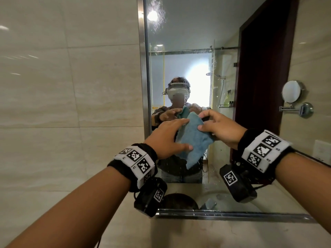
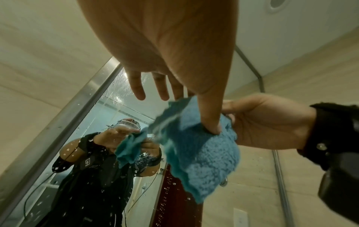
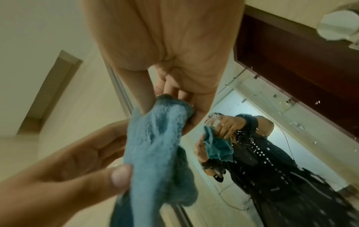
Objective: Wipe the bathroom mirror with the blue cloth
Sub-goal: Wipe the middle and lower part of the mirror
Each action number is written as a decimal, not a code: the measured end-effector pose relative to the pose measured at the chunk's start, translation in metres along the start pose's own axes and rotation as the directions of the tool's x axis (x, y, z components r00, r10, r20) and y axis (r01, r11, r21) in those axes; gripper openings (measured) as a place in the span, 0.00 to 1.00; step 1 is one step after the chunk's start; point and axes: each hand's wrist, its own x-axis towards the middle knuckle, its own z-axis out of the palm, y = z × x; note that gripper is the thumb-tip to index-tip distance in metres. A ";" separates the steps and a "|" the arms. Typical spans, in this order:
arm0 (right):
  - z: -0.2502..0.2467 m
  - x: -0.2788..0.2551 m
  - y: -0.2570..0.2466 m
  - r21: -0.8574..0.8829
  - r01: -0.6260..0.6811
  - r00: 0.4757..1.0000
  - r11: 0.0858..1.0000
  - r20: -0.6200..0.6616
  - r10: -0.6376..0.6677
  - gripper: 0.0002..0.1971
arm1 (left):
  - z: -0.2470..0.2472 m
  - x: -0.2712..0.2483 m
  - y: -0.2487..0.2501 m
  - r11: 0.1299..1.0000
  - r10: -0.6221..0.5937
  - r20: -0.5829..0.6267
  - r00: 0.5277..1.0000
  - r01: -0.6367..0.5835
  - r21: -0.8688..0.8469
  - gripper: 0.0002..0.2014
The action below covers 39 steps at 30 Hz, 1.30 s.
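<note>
The blue cloth (image 1: 194,140) hangs crumpled between my two hands, just in front of the bathroom mirror (image 1: 188,42). My right hand (image 1: 201,121) pinches the cloth's upper right part between thumb and fingers. My left hand (image 1: 185,134) reaches in from the left with straight, spread fingers, its thumb pressed into the cloth's front. In the left wrist view the thumb dents the cloth (image 2: 204,153) and the fingers (image 2: 137,90) stay clear of it. The right wrist view shows the cloth (image 3: 155,145) bunched under my right thumb. Water droplets speckle the mirror glass (image 2: 108,107).
A metal frame (image 1: 143,68) edges the mirror, with beige wall tiles (image 1: 71,86) to its left. A round swing-arm mirror (image 1: 292,92) sticks out from the right wall, above a wall socket (image 1: 322,149). The beige counter (image 1: 197,233) lies below my arms.
</note>
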 end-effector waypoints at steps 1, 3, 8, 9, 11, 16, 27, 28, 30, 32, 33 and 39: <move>0.001 0.000 -0.002 0.056 0.006 1.000 0.998 0.017 -0.007 0.11 | 0.000 0.001 0.001 1.000 -0.005 0.006 1.000 0.005 -0.012 0.39; 0.000 0.000 -0.004 0.110 0.010 0.999 0.994 0.031 -0.014 0.12 | 0.000 0.003 0.001 1.000 -0.004 -0.016 1.000 0.004 -0.030 0.33; -0.006 0.002 -0.002 -0.360 0.161 0.987 0.919 0.079 -0.142 0.10 | -0.002 0.002 0.004 0.986 -0.099 -0.084 0.992 0.109 0.123 0.16; -0.006 0.002 -0.001 -0.471 0.208 0.978 0.857 0.114 -0.174 0.14 | -0.002 0.003 0.004 0.986 -0.124 -0.094 0.988 0.133 0.101 0.17; -0.004 0.001 0.002 -0.611 0.285 0.958 0.739 0.185 -0.217 0.28 | -0.002 0.004 0.006 0.986 -0.159 -0.104 0.982 0.164 0.039 0.16; 0.000 0.001 0.003 -0.594 0.275 0.957 0.756 0.090 -0.277 0.18 | -0.004 0.005 0.006 0.982 -0.164 -0.092 0.982 0.154 -0.105 0.16; 0.000 0.018 0.008 -0.427 0.200 0.978 0.882 0.138 -0.155 0.13 | -0.019 0.021 -0.010 0.942 -0.053 -0.173 0.984 0.106 0.318 0.19; -0.001 0.021 0.009 -0.386 0.179 0.982 0.905 0.126 -0.140 0.14 | -0.019 0.025 -0.010 0.945 -0.036 -0.189 0.981 0.095 0.313 0.19; -0.003 0.030 0.013 -0.321 0.184 0.982 0.929 0.096 -0.162 0.18 | -0.019 0.032 -0.011 0.951 -0.023 -0.192 0.981 0.081 0.298 0.19; -0.005 0.040 0.014 -0.367 0.217 0.974 0.904 0.019 -0.226 0.18 | -0.018 0.039 -0.012 0.951 -0.015 -0.204 0.979 0.077 0.299 0.19; -0.007 0.046 0.013 -0.421 0.223 0.964 0.879 -0.040 -0.264 0.16 | -0.017 0.041 -0.013 0.955 0.003 -0.238 0.971 0.068 0.289 0.19; -0.013 0.084 -0.011 -0.648 0.271 0.808 0.712 -0.248 -0.534 0.08 | -0.016 0.070 -0.012 1.000 -0.002 -0.412 0.911 -0.001 -0.007 0.15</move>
